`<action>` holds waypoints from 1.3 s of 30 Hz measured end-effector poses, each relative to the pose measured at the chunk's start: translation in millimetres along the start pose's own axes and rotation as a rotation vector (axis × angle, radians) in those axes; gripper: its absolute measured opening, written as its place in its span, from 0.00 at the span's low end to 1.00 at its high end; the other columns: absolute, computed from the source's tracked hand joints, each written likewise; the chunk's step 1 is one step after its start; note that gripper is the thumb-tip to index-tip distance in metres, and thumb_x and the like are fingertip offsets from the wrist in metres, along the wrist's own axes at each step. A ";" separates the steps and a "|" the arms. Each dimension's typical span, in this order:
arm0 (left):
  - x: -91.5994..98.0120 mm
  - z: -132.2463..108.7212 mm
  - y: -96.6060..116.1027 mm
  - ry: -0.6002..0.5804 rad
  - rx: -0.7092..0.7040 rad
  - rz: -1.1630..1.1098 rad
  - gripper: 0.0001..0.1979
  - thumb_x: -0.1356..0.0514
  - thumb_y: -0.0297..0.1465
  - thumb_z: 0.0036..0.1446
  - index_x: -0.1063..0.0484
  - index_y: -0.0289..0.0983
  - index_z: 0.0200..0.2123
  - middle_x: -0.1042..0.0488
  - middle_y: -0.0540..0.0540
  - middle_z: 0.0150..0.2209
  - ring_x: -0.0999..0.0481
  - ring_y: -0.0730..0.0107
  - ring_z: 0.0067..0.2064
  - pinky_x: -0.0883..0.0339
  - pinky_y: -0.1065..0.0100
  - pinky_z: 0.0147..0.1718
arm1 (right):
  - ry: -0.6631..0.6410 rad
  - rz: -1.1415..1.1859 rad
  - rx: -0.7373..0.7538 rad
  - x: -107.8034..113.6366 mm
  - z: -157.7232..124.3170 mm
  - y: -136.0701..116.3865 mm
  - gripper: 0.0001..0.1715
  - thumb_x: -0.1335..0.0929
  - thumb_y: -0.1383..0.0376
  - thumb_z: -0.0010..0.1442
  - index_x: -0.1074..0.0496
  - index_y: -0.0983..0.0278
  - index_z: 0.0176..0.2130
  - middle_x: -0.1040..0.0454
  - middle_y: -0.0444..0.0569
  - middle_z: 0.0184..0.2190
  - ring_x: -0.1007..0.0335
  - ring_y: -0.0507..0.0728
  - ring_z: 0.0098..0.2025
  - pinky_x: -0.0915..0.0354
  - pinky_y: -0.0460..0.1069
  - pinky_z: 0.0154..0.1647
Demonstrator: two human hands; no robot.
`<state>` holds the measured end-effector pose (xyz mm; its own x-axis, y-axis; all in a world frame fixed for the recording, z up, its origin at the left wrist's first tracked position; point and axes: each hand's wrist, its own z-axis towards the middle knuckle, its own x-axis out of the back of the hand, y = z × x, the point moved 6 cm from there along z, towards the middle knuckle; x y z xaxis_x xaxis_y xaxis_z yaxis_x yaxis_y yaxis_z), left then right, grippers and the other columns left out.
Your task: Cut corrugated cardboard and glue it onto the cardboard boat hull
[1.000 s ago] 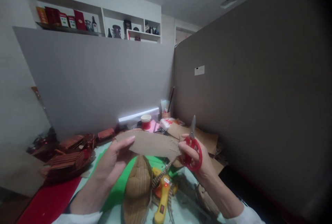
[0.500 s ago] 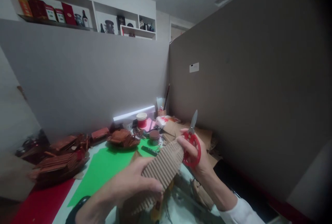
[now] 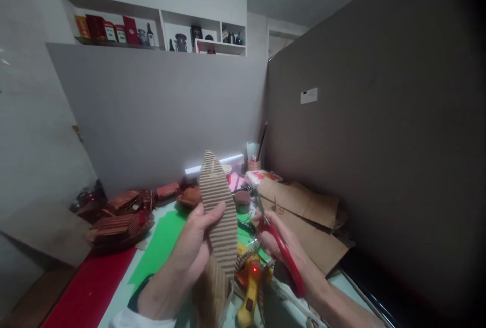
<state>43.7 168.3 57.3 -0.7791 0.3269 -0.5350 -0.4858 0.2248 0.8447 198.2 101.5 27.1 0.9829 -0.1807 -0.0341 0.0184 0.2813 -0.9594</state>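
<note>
A long piece of corrugated cardboard (image 3: 218,191) with a pointed top stands upright in my left hand (image 3: 192,249), the thumb pressed across its ridged face. To its right, my right hand (image 3: 295,248) grips scissors (image 3: 285,259) by their red handles, blades pointing up and away from me, apart from the cardboard. Low between my hands lies a yellow glue gun (image 3: 248,297) with a small red light lit. Green sheets (image 3: 161,244) are spread on the table, partly hidden by my left hand and the cardboard.
Reddish-brown model boats (image 3: 117,229) sit along the left side. Flattened brown cardboard (image 3: 304,204) lies at the right, near a grey partition (image 3: 364,130). A brown-lidded jar (image 3: 242,200) and a pot of brushes (image 3: 253,164) are at the back.
The cardboard has swung from a slant to upright, its pointed end now up. My right hand has come away from it and lowered, the scissors turned. The view has shifted left.
</note>
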 end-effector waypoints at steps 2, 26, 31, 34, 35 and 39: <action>0.0 -0.2 0.5 0.015 -0.024 -0.005 0.12 0.34 0.24 0.53 0.25 0.33 0.42 0.19 0.41 0.37 0.19 0.62 0.35 0.24 0.63 0.37 | -0.116 -0.115 0.039 -9.7 -5.3 -3.4 0.22 0.32 0.47 0.58 0.30 0.59 0.44 0.34 0.43 0.30 0.39 0.54 0.31 0.39 0.48 0.34; -6.8 -8.7 -4.0 0.071 -0.142 -0.079 0.15 0.29 0.27 0.48 0.26 0.35 0.40 0.18 0.44 0.39 0.20 0.58 0.45 0.27 0.64 0.43 | -0.119 -0.435 0.204 -28.4 -22.5 -16.1 0.11 0.33 0.56 0.62 0.30 0.61 0.36 0.30 0.45 0.30 0.38 0.55 0.30 0.41 0.49 0.32; -7.6 -9.0 -5.0 0.059 -0.109 -0.094 0.15 0.31 0.27 0.51 0.26 0.36 0.43 0.19 0.45 0.40 0.21 0.60 0.44 0.27 0.66 0.41 | -0.136 -0.415 0.201 -27.5 -22.1 -19.3 0.11 0.35 0.58 0.64 0.30 0.62 0.35 0.32 0.44 0.28 0.41 0.54 0.29 0.43 0.48 0.31; -7.4 -8.6 -6.6 0.055 -0.090 -0.093 0.13 0.34 0.25 0.54 0.26 0.37 0.44 0.19 0.44 0.41 0.21 0.61 0.44 0.27 0.67 0.39 | -0.159 -0.394 0.191 -29.3 -22.8 -22.1 0.12 0.35 0.58 0.65 0.31 0.62 0.33 0.34 0.43 0.27 0.43 0.53 0.28 0.44 0.48 0.30; -7.1 -8.4 -7.2 0.054 -0.087 -0.092 0.12 0.35 0.25 0.55 0.25 0.37 0.44 0.19 0.44 0.41 0.21 0.61 0.44 0.27 0.67 0.39 | -0.165 -0.391 0.186 -29.9 -23.2 -22.9 0.13 0.36 0.58 0.65 0.31 0.62 0.32 0.35 0.43 0.26 0.43 0.53 0.28 0.44 0.48 0.30; -5.7 -8.1 -7.2 0.050 -0.089 -0.079 0.10 0.35 0.26 0.55 0.24 0.37 0.41 0.19 0.45 0.40 0.21 0.61 0.43 0.27 0.67 0.39 | -0.175 -0.405 0.192 -30.3 -24.0 -25.3 0.14 0.37 0.58 0.66 0.32 0.62 0.31 0.36 0.43 0.26 0.44 0.53 0.27 0.45 0.48 0.29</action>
<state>48.4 157.4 54.3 -0.7545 0.2644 -0.6007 -0.5784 0.1646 0.7990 163.6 77.2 45.8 0.9054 -0.1550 0.3953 0.4236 0.3927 -0.8163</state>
